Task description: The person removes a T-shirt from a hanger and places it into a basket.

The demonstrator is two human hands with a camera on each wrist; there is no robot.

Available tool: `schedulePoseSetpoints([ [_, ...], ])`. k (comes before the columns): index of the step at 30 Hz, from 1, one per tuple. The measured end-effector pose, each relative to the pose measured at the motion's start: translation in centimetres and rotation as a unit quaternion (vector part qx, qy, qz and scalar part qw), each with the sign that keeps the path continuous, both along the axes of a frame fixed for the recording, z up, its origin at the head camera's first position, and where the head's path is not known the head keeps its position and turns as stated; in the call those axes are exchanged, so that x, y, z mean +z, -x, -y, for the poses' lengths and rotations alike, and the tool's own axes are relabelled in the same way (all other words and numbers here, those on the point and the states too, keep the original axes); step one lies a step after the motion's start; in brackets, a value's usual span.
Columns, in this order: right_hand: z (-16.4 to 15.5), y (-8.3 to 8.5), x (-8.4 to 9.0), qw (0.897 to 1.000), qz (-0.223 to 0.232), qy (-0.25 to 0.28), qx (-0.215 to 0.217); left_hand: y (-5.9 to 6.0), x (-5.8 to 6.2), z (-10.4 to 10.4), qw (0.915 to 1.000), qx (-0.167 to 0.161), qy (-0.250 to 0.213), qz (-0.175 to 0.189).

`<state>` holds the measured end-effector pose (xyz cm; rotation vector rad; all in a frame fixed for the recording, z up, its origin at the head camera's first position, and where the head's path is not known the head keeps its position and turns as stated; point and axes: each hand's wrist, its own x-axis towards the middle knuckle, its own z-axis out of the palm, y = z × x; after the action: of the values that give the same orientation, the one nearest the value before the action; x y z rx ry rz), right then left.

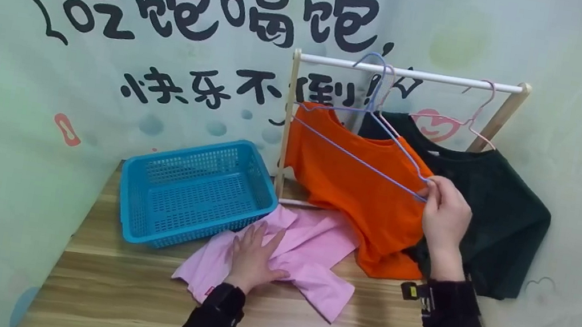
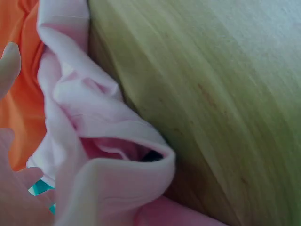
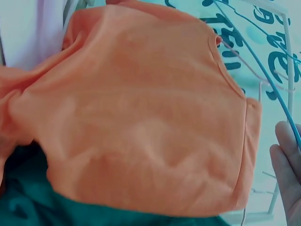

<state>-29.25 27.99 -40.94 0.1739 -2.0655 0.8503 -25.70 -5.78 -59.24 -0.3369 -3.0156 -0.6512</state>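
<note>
Woodgrain table (image 1: 133, 290): left hand (image 1: 252, 259) flattens soft pink garment (image 1: 311, 259).

Head cam sits up high, looking forward and down over the whole wooden table (image 1: 301, 326), both hands and the rack (image 1: 414, 74) at the back wall. Left wrist cam is super close, looking out past the left hand (image 1: 252, 259) across the pink shirt (image 2: 94, 141) it presses, tabletop right alongside. Right wrist cam looks past the right hand (image 1: 445, 212) pinching the blue hanger (image 3: 263, 70), close on the orange shirt (image 3: 141, 117) just beyond that grip. Both wrist views catch orange cloth; head view covers all of it.
</note>
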Motion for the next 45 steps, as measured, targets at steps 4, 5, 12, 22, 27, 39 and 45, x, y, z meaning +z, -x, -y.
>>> schedulePoseSetpoints([
  [4, 0.9, 0.7, 0.4, 1.000, 0.000, 0.008, 0.001, 0.5, -0.7, -0.2, 0.9997, 0.011, 0.011, 0.021],
  [5, 1.1, 0.9, 0.4, 1.000, -0.001, 0.007, 0.001, 0.6, -0.9, -0.3, 0.9996, 0.012, 0.010, 0.023],
  [12, 2.3, 2.3, 0.4, 1.000, -0.005, -0.015, 0.005, 0.9, -1.6, -0.7, 0.9981, 0.022, 0.005, 0.057],
  [22, 3.8, 2.8, -0.6, 0.997, 0.064, -0.023, 0.019, 0.4, -3.4, -1.0, 0.9964, 0.009, 0.029, 0.079],
  [27, 3.9, 2.5, -1.5, 0.995, 0.094, -0.031, 0.033, 0.5, -3.9, -1.2, 0.9972, 0.016, 0.033, 0.065],
  [39, 4.0, 0.8, -5.5, 0.978, 0.190, -0.015, 0.080, -0.1, -4.3, -1.7, 0.9980, 0.050, 0.039, 0.006],
  [45, 3.9, -0.3, -7.9, 0.976, 0.203, -0.031, 0.071, -0.1, -4.9, -1.8, 0.9955, 0.070, 0.048, -0.044],
])
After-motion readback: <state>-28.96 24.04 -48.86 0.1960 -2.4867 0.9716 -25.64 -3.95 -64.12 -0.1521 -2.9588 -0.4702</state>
